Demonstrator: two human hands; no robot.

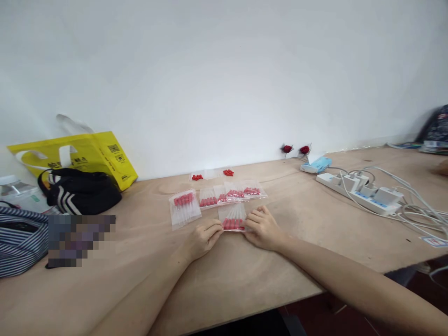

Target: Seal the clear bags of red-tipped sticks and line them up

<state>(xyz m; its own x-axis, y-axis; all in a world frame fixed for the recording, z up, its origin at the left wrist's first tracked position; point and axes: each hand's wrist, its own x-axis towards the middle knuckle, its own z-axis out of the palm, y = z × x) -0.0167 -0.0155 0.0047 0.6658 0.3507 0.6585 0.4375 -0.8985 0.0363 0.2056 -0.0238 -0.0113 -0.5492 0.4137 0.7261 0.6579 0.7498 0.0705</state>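
A small clear plastic bag (232,211) lies on the table in front of me, with a row of red-tipped, thin pale sticks inside, the red ends toward me. My left hand (205,237) has its fingers closed at the bag's near left corner. At the near right corner, my right hand (263,228) is curled with its fingers on the bag's edge. Just beyond to the left lies another bag (185,212) of red-tipped sticks, red ends away from me. Several similar bags (241,190) overlap in a row behind the one I hold.
Small bags with red pieces (197,177) lie near the wall. At left are a yellow tote bag (87,149), a black pouch (87,189) and a striped bag (23,242). A tissue pack (317,164), red roses (304,150) and a power strip (357,193) with cables are at right.
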